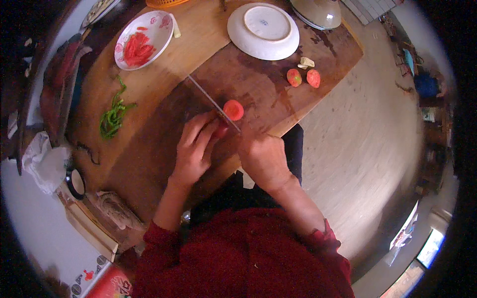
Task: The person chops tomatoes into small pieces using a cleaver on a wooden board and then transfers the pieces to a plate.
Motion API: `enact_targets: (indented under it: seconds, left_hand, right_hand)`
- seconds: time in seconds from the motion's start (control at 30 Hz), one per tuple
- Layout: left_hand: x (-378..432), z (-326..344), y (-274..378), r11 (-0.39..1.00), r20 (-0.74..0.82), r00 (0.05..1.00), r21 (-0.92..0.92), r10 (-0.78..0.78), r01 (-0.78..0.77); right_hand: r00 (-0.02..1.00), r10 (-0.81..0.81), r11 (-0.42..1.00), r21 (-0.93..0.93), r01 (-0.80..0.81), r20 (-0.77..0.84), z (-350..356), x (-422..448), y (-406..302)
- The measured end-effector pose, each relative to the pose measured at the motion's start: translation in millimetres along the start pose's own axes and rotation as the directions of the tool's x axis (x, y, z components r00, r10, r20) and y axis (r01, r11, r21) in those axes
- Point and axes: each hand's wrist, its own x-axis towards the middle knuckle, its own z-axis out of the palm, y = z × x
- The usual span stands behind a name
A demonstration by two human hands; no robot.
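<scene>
My right hand point(264, 158) grips a knife point(208, 97), its blade seen edge-on and pointing up to the left over the brown cutting board point(257, 82); the handle is hidden in the fist. On the blade's left side, the curled fingers of my left hand point(192, 151) hold a red tomato piece point(220, 130), mostly covered by them. Against the blade's other side lies a round cut tomato piece point(234, 110), flat face showing. Two smaller tomato pieces point(313, 79) rest farther right on the board, near some pale garlic-like pieces point(306, 62).
A bowl point(164, 39) holding cut tomato stands at the back left, a pale stalk-like piece point(176, 28) beside it. Green pepper strips point(113, 119) lie left on the wooden table point(149, 89). An upturned white dish point(266, 24) sits at the board's back, near a glossy bowl point(320, 13).
</scene>
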Motion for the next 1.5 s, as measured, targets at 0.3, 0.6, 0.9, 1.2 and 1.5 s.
enact_targets:
  seconds: [0.3,0.6,0.9,1.2,1.5]
  left_hand:
    - [-3,0,-1,1.000,-0.037,0.999,-0.001,0.008,-0.008]
    - [-5,-1,-3,1.000,-0.029,0.999,0.001,-0.032,0.032]
    - [-4,-4,-1,0.999,0.005,1.000,-0.041,-0.026,0.026]
    - [-6,6,-1,0.998,-0.091,0.996,-0.067,-0.024,0.018]
    - [-7,2,2,1.000,-0.094,0.995,-0.014,-0.023,0.022]
  right_hand:
    - [0.991,0.053,0.993,0.097,-0.064,0.119,-44,-23,-10]
    - [0.975,0.024,0.999,0.026,-0.030,0.219,-55,-27,-18]
    - [0.985,-0.010,0.998,-0.054,0.020,0.174,2,0,-4]
    - [0.996,0.025,0.992,0.121,-0.035,0.089,-3,7,-1]
    - [0.983,0.034,0.994,0.097,-0.052,0.180,-46,-1,-15]
